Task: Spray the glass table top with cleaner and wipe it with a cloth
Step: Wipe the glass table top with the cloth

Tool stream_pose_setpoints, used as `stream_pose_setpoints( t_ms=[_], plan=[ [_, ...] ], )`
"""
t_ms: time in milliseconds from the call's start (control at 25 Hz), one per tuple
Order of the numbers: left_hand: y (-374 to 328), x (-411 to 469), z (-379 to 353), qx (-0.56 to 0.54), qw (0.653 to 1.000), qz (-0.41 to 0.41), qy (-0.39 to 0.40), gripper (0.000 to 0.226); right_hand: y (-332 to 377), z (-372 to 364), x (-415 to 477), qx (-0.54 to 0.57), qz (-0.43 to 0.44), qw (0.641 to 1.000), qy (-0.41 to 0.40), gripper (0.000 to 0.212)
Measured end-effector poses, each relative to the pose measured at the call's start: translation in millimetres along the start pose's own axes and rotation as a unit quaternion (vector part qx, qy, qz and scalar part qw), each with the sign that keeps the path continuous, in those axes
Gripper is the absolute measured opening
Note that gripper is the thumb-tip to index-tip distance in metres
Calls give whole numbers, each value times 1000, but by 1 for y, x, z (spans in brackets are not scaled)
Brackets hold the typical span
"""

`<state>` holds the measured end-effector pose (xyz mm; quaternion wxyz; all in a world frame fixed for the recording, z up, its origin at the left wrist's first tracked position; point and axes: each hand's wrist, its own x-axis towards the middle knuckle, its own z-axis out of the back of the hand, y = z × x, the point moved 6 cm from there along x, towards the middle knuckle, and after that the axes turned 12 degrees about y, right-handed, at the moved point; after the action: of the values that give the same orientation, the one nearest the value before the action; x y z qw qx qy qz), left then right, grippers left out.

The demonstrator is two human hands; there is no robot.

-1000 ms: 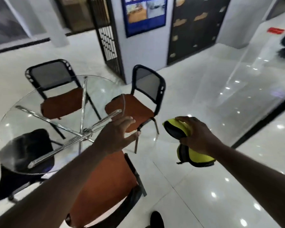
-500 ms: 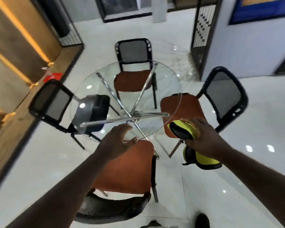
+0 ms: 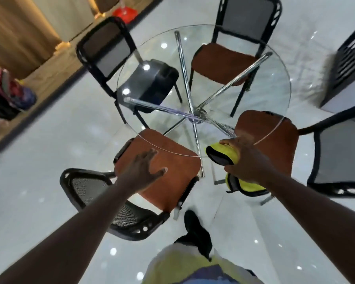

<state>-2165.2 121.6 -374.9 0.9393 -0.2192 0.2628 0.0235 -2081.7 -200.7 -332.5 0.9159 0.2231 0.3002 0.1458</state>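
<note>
Spread-fingered and empty, the left hand [image 3: 143,171] hovers above an orange padded chair seat [image 3: 178,181]. The near edge of the round clear glass table top [image 3: 275,95] lies just beyond its fingertips. To its right, the right hand [image 3: 246,160] curls round a folded yellow-and-black cloth [image 3: 223,153], held at that same rim; contact is unclear. No cleaner bottle shows, so spraying and wiping both look yet to begin.

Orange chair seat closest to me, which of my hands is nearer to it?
Left. The left hand is spread open right over that orange seat; the right hand, holding the yellow cloth, is off past the seat's right edge.
</note>
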Motion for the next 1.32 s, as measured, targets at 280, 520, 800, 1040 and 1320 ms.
stream_pose_setpoints(
  t_ms=[280, 520, 800, 1040, 1320],
  plan=[
    [2, 60, -38, -23, 995, 74, 59, 101, 22, 25, 87, -77, 80, 992, 63, 82],
    [22, 105, -59, -37, 985, 167, 29, 112, 29, -38, 220, -298, 261, 916, 68, 75],
    [30, 123, -73, -49, 966, 250, 40, 109, 18, -84, 264, -328, 386, 862, 17, 63],
    [33, 123, -73, -56, 969, 239, 25, 110, -42, -74, 212, -360, 468, 804, 68, 64],
    [67, 120, -62, -110, 969, 217, -38, 97, 36, -109, 244, -357, 518, 773, 82, 54]
  ],
)
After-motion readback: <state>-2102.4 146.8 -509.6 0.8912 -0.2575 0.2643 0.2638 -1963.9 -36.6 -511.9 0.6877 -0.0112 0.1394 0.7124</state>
